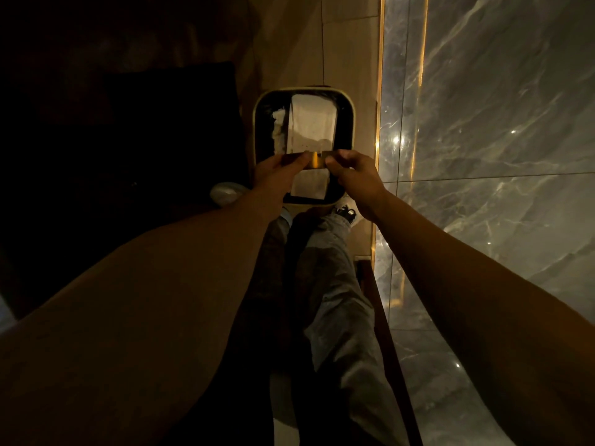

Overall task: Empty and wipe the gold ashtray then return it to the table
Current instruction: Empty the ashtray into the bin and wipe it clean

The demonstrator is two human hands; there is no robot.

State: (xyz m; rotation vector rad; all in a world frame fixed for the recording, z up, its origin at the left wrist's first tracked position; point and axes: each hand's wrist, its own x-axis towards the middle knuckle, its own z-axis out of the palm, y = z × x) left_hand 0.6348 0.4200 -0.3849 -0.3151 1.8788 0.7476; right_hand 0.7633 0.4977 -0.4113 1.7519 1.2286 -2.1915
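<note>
The gold ashtray (317,161) is turned on its edge over an open waste bin (349,123) on the floor. My left hand (278,173) grips its left side and my right hand (355,175) grips its right side. The bin has a pale rounded rim and a dark liner. White paper (310,123) lies inside it, and crumpled white scraps (279,130) sit along its left wall. Whether anything remains in the ashtray is hidden, since only its gold side faces me.
A glossy grey marble surface (499,140) with gold trim strips (381,75) runs along the right. Dark furniture (128,140) fills the left. My legs and a shoe (346,214) are below the bin. A pale round object (227,193) lies left of the bin.
</note>
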